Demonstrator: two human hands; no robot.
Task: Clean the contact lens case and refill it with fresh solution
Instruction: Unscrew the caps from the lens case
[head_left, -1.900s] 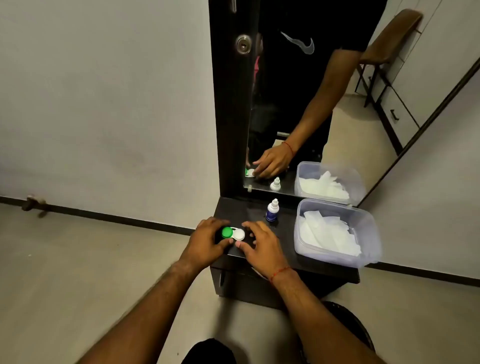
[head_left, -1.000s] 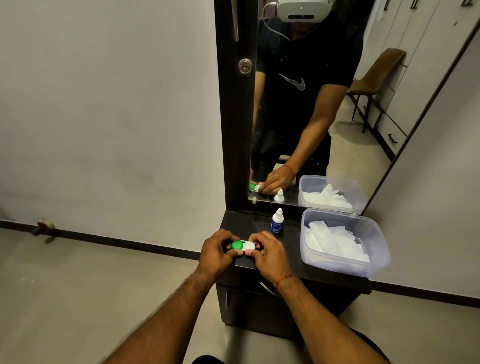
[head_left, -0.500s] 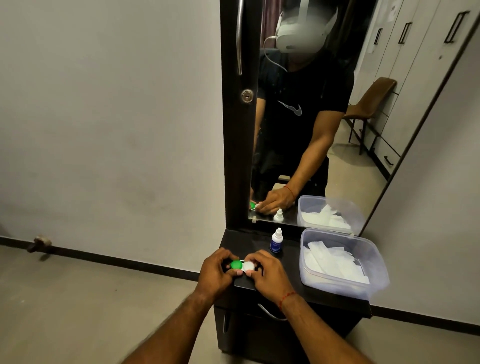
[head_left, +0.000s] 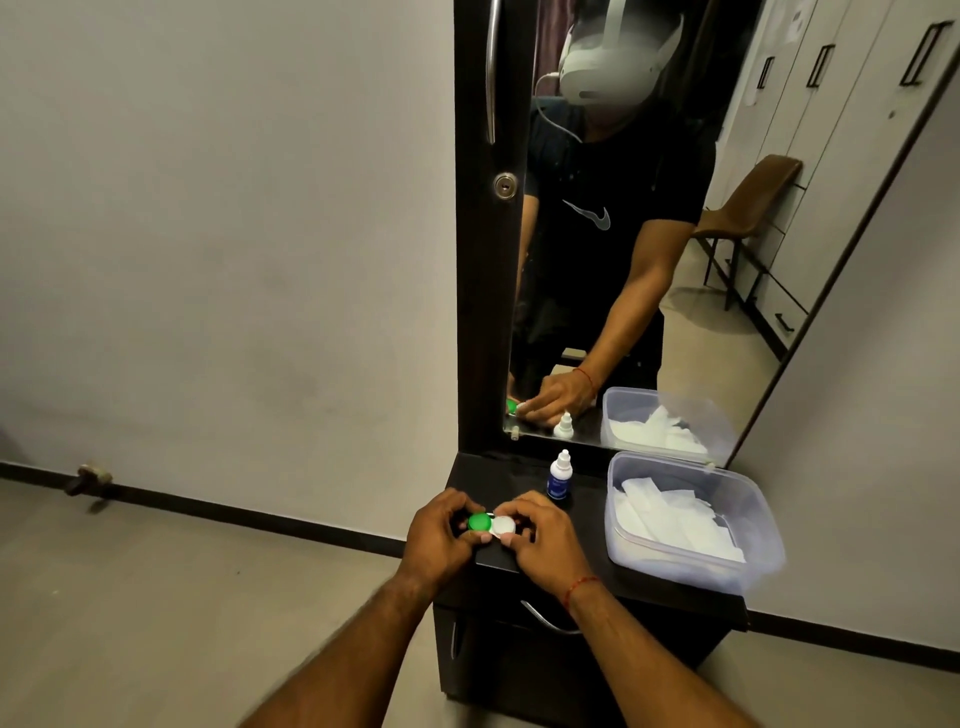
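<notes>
A contact lens case (head_left: 491, 525) with one green cap and one white cap sits at the front left of a dark dresser top (head_left: 587, 571). My left hand (head_left: 441, 540) grips its green end, fingers curled round that cap. My right hand (head_left: 540, 540) pinches the white end from the other side. Both caps are on. A small solution bottle (head_left: 559, 475) with a white tip and blue label stands upright just behind my right hand, untouched.
A clear plastic tub (head_left: 748, 561) holding white tissues stands on the right of the dresser top. A tall mirror (head_left: 675, 260) rises behind it and reflects me. A drawer handle (head_left: 545, 621) sits below the front edge. Bare floor lies to the left.
The camera has tilted up, so the dresser sits lower in view. Both hands have stayed on the case, closing more tightly round its two caps.
</notes>
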